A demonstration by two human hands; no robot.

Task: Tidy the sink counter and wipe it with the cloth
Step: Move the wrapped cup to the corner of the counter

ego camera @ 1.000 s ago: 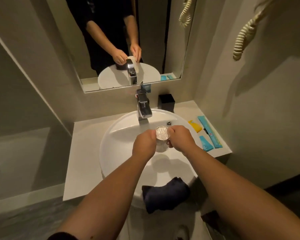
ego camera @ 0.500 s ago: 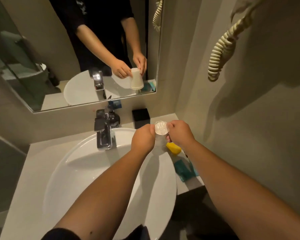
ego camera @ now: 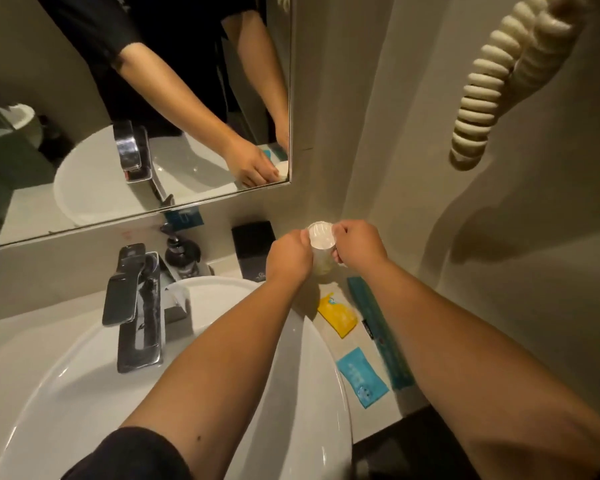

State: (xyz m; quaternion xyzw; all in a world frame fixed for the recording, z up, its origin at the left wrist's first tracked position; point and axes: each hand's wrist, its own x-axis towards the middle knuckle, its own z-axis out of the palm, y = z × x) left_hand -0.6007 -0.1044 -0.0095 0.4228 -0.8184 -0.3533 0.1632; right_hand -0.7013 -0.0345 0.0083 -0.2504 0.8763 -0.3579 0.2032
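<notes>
At the far right corner of the pale tabletop (ego camera: 329,299), both hands are closed around one small clear plastic cup (ego camera: 321,237). The left hand (ego camera: 288,252) wraps its near-left side and the right hand (ego camera: 359,245) pinches its right side near the rim, so the cup stands upright between them, low over the corner; whether its base touches the surface cannot be told. It looks empty and thin-walled, so it should be very light, easily crushed by a hard squeeze and quick to tip; a gentle hold around the upper wall, as now, seems best.

Just left of the hands stands a black square box (ego camera: 253,245) against the back wall, and farther left a dark pump bottle (ego camera: 182,254) behind the chrome faucet (ego camera: 136,306). Near the hands, along the right strip of tabletop, lie a yellow sachet (ego camera: 336,315), a long teal packet (ego camera: 378,330) and a light blue sachet (ego camera: 361,375), all flat, soft and light, best picked up by an edge. The white round basin (ego camera: 84,375) fills the near left. No cloth is in view, so the wiping appears not yet begun.
</notes>
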